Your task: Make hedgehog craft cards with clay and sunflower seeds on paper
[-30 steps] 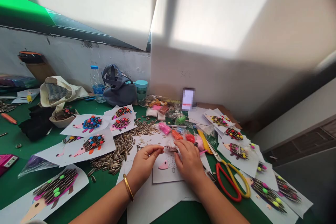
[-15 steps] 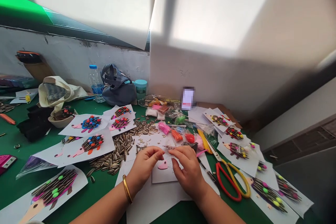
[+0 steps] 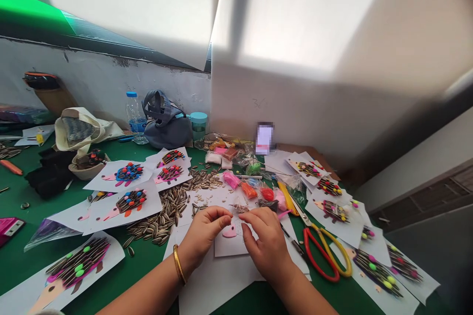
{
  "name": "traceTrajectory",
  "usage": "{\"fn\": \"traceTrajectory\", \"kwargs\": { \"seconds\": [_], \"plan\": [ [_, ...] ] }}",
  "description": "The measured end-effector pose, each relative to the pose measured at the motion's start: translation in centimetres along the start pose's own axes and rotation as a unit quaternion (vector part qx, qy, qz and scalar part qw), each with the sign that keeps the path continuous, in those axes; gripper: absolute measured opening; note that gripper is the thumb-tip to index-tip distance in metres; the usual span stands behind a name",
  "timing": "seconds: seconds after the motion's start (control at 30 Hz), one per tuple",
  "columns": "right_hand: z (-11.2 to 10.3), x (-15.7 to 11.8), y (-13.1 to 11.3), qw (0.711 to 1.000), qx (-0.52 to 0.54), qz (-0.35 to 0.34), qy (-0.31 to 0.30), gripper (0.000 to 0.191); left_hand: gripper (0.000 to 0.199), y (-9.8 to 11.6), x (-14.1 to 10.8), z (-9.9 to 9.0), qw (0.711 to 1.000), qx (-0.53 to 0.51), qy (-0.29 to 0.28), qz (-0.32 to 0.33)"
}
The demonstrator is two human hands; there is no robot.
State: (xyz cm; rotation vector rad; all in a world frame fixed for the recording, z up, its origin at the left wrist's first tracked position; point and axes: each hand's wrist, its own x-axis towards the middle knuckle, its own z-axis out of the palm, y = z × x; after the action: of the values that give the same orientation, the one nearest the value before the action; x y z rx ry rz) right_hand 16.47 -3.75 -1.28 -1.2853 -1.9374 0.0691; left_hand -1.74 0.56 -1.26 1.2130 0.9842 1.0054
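My left hand, with a gold bangle at the wrist, has thumb and forefinger pinched together above the left edge of a small white card. Whatever lies between those fingertips is too small to make out. Over the card's right side is my right hand, thumb and fingers apart, with nothing visible in it. A pink clay head shape with a dark dot lies on the card between the hands. The card rests on larger white sheets.
Sunflower seeds are heaped at left. Bagged coloured clay sits behind the hands. Red and yellow scissors and a black pen lie at right. Seed-covered hedgehog cards flank both sides; a phone stands behind.
My right hand's fingertips have shifted slightly right, widening the gap to my left hand. My left hand has barely moved.
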Motion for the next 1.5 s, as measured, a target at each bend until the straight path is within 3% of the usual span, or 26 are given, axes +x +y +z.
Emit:
{"fn": "traceTrajectory", "kwargs": {
  "seconds": [0.13,0.27,0.47,0.7,0.93,1.1,1.3,1.5],
  "plan": [
    [0.6,-0.2,1.1,0.993,-0.064,0.017,-0.095,0.016,0.046,-0.7,0.3,-0.5,0.999,0.011,0.034,0.014],
    [1.7,-0.4,1.7,0.986,-0.086,0.022,-0.144,0.031,0.040,-1.0,0.6,-0.7,0.999,-0.009,0.048,0.007],
    [2.9,-0.3,2.6,0.983,-0.129,0.034,-0.128,0.051,0.036,-0.7,0.9,-0.3,0.998,-0.024,0.044,-0.026],
    [1.8,-0.4,2.3,0.984,-0.120,0.025,-0.131,0.032,0.032,-0.8,0.8,-0.4,0.999,0.008,0.030,-0.012],
    [2.0,-0.6,2.1,0.976,-0.125,0.024,-0.175,0.047,0.023,-0.5,0.7,-0.3,0.998,0.037,0.038,0.017],
    [1.9,-0.5,2.4,0.980,-0.116,0.040,-0.159,0.051,0.025,-0.3,0.5,-0.5,0.990,0.125,0.043,0.053],
    [1.8,-0.5,2.7,0.985,-0.095,0.038,-0.137,0.053,0.020,-0.7,0.7,-0.5,0.985,0.138,0.075,0.063],
    [1.8,-0.5,2.5,0.988,-0.062,0.047,-0.132,0.049,0.024,-1.1,0.7,-0.6,0.974,0.196,0.056,0.098]
  ]
}}
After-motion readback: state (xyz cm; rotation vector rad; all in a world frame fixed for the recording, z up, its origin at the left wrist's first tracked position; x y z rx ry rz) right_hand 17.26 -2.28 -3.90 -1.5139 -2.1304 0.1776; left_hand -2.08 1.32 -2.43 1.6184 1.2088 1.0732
